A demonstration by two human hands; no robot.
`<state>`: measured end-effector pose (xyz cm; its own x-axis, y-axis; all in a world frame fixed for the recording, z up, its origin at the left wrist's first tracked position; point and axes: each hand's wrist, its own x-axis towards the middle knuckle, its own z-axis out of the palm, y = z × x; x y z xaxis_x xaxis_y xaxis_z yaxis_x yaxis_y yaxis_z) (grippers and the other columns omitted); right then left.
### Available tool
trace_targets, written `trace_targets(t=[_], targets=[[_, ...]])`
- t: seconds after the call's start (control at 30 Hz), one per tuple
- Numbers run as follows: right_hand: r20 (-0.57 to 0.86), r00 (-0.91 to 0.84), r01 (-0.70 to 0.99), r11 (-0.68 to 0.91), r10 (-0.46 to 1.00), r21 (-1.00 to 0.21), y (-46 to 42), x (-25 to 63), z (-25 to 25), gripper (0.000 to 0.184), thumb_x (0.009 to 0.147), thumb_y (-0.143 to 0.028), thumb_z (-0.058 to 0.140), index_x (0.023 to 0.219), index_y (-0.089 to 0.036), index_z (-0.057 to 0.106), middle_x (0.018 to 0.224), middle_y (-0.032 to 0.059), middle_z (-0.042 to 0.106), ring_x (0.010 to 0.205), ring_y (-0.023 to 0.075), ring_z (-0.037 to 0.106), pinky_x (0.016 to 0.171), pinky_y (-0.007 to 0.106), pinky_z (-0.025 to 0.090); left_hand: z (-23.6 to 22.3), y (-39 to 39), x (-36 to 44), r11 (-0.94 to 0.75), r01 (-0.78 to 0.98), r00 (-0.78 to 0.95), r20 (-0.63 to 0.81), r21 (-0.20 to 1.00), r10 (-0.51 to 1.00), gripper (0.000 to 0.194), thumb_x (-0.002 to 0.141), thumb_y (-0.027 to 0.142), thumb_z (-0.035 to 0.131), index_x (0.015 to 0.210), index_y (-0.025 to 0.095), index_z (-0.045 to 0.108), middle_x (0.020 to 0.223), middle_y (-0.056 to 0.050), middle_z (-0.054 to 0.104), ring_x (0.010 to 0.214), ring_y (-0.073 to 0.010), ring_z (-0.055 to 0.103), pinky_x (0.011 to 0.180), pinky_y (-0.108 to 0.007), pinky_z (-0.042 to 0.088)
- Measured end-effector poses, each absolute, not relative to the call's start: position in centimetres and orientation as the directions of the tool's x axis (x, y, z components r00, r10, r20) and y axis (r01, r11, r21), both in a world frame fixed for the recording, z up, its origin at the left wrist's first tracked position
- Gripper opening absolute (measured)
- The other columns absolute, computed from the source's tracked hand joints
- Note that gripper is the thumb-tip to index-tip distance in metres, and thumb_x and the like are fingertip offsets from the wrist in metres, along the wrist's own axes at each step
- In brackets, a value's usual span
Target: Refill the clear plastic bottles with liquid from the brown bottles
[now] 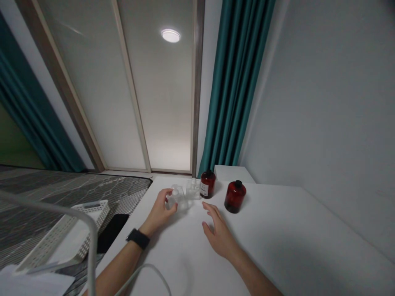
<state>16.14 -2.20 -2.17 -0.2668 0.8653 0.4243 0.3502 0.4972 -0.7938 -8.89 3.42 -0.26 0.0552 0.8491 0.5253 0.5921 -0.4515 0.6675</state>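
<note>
My left hand, with a dark watch on its wrist, has its thumb and fingers around a clear glass bottle on the white table. Close behind that stands a second clear glass bottle, its outline faint against the white. Beside it is a dark red bottle with a white label and a black cap. Another dark red bottle, also black-topped, stands farther right. Held over the table with fingers apart, my right hand has nothing in it and is just in front of the bottles.
The white table borders a grey wall on the right. A white box-like block sits at its far edge. Left of the table are a white perforated basket and a black flat item. A pale cable crosses the front.
</note>
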Motion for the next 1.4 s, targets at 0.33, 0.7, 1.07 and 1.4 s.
trace_targets(t=[0.33,0.7,1.07,1.4], targets=[[0.409,-0.312,0.409,0.51,0.858,-0.757,-2.2,16.2,-2.0,0.059,0.089,-0.01,0.043,0.144,-0.028,0.037,0.138,0.0092,0.046,0.129,0.0227,0.048,0.112,0.048,0.041,-2.8,5.4,-9.9,-0.444,0.601,0.016,0.545,0.664,0.838,0.037,0.083,0.029,0.059,0.119,0.022,0.058,0.131,-0.011,0.05,0.122,-0.0286,0.053,0.092,-0.043,0.053],[0.39,-0.309,0.455,0.495,0.867,-0.74,-2.5,16.2,-1.6,0.056,0.088,-0.012,0.044,0.142,-0.026,0.04,0.136,0.0102,0.049,0.127,0.0235,0.05,0.111,0.046,0.042,-3.5,5.7,-10.2,-0.333,0.637,-0.199,0.565,0.696,0.8,0.028,0.086,0.038,0.057,0.105,0.018,0.061,0.1,-0.006,0.048,0.081,-0.0213,0.058,0.074,-0.041,0.059],[0.451,-0.314,0.469,0.55,0.835,-0.691,-2.2,16.3,-1.7,0.046,0.087,-0.009,0.046,0.129,-0.025,0.053,0.125,0.0076,0.057,0.118,0.021,0.057,0.105,0.04,0.048,-3.0,5.4,-9.7,-0.361,0.667,-0.141,0.586,0.652,0.798,0.025,0.085,0.029,0.051,0.106,0.02,0.063,0.097,-0.005,0.055,0.08,-0.0215,0.062,0.077,-0.041,0.056],[0.763,-0.251,0.699,0.657,0.595,-0.282,-0.6,18.8,1.6,0.032,0.091,-0.009,0.046,0.117,-0.023,0.059,0.106,0.0068,0.066,0.103,0.0242,0.059,0.105,0.051,0.036,-2.7,6.4,-10.4,-0.317,0.663,-0.2,0.568,0.678,0.798,0.05,0.085,0.046,0.054,0.126,0.017,0.052,0.119,-0.015,0.055,0.116,-0.0342,0.052,0.094,-0.055,0.05]])
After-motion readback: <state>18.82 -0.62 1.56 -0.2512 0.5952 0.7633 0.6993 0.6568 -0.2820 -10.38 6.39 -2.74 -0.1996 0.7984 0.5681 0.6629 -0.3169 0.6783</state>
